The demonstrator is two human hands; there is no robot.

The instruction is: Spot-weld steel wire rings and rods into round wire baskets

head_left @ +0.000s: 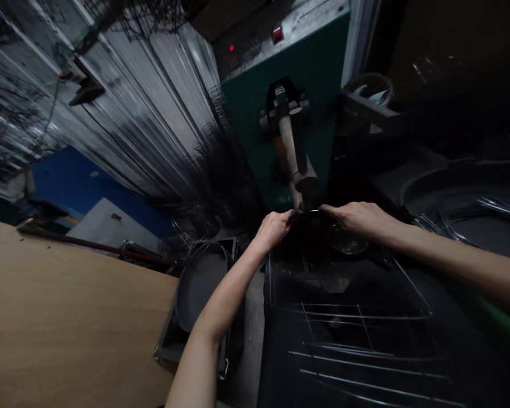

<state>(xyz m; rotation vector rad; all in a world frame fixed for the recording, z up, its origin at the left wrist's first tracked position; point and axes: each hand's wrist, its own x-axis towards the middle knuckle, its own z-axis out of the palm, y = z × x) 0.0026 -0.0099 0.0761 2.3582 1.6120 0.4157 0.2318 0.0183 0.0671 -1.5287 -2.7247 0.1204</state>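
Both my hands reach forward under the copper-coloured electrode arm of a green machine. My left hand is closed, its fingers pinched on the far edge of a thin wire frame. My right hand is closed on the same far edge from the other side, just right of the electrode tip. The wire frame spreads toward me over a dark surface, its rods catching the light. The spot where the fingers meet the wire is dark.
A wooden board fills the lower left. A metal tray sits between the board and the machine. Bundles of dark wire pieces pile up behind it, before a corrugated metal wall. More wire parts lie at the right.
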